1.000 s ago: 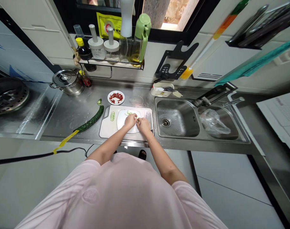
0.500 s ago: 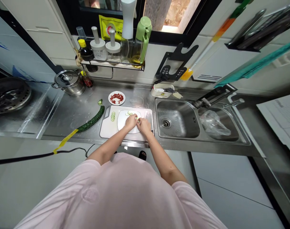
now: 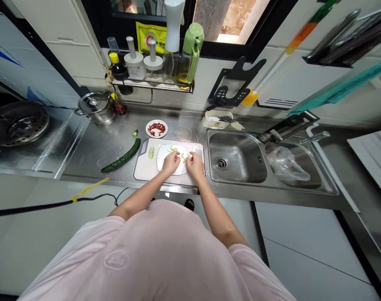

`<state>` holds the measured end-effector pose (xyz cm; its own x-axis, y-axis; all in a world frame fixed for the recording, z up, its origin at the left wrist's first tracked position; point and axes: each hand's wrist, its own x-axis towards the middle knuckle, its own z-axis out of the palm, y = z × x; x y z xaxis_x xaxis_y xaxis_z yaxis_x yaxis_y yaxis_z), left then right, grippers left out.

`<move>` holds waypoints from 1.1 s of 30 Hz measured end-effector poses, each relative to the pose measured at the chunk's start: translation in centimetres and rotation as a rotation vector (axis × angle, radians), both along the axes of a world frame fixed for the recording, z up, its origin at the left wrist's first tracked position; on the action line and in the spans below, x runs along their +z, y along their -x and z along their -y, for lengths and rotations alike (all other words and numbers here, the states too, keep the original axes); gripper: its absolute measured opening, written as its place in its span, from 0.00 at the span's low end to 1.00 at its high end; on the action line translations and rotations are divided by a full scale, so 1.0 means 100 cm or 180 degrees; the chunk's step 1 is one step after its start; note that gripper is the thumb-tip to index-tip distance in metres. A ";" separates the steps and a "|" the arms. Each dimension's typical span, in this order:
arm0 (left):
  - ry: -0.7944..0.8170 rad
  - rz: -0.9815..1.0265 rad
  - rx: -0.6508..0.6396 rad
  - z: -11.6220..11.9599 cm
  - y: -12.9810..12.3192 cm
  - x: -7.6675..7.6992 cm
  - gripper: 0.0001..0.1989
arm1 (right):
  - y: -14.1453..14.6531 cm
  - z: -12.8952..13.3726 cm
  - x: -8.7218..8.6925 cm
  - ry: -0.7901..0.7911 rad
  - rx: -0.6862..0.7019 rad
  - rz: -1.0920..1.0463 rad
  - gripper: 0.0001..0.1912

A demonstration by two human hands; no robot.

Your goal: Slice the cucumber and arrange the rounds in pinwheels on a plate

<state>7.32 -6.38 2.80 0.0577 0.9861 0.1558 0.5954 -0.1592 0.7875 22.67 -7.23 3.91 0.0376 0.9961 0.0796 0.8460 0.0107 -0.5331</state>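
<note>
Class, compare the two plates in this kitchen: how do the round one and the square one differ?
The round plate is smaller than the square plate. The round plate stands on the counter; the square plate lies on the board. The round plate holds red pieces, the square plate green slices. Both are white.

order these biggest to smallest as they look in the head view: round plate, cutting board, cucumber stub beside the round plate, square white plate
1. Cutting board
2. Square white plate, set on the board and partly covered
3. Round plate
4. Cucumber stub
</note>
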 end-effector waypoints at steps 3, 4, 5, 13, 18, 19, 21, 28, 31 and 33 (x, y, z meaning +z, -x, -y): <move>-0.0023 0.0148 0.0068 0.007 0.005 0.006 0.09 | 0.001 0.006 0.005 -0.0191 -0.0042 -0.0185 0.20; -0.0022 0.0192 0.0096 0.010 0.007 0.007 0.09 | 0.002 0.008 0.007 -0.0262 -0.0035 -0.0247 0.20; -0.0019 0.0229 0.0135 0.012 0.010 0.009 0.09 | 0.002 0.010 0.009 -0.0331 -0.0019 -0.0303 0.19; 0.0144 0.0026 0.0830 0.027 0.061 0.004 0.10 | 0.001 0.033 0.018 -0.0551 0.0040 -0.0536 0.18; 0.0319 -0.0711 0.1562 0.024 0.104 -0.002 0.12 | -0.002 0.042 0.022 -0.0512 0.0023 -0.0531 0.18; 0.0388 -0.0823 0.1623 0.023 0.109 -0.003 0.12 | -0.002 0.043 0.022 -0.0487 0.0025 -0.0523 0.18; 0.0541 -0.1008 0.1680 0.021 0.114 -0.003 0.13 | -0.002 0.045 0.022 -0.0412 0.0018 -0.0501 0.19; 0.0883 -0.1346 0.1709 0.017 0.110 -0.002 0.15 | -0.005 0.049 0.023 -0.0307 -0.0037 -0.0483 0.19; 0.0887 -0.1388 0.1673 0.017 0.110 -0.003 0.15 | -0.008 0.051 0.023 -0.0308 -0.0074 -0.0476 0.20; 0.0883 -0.1389 0.1667 0.016 0.110 -0.005 0.15 | -0.010 0.052 0.024 -0.0310 -0.0098 -0.0483 0.20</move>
<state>-3.67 -8.00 2.35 -0.4321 0.9012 -0.0328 0.8072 0.4027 0.4315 23.69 -12.45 6.26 0.0869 0.9822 0.1667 0.7566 0.0438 -0.6524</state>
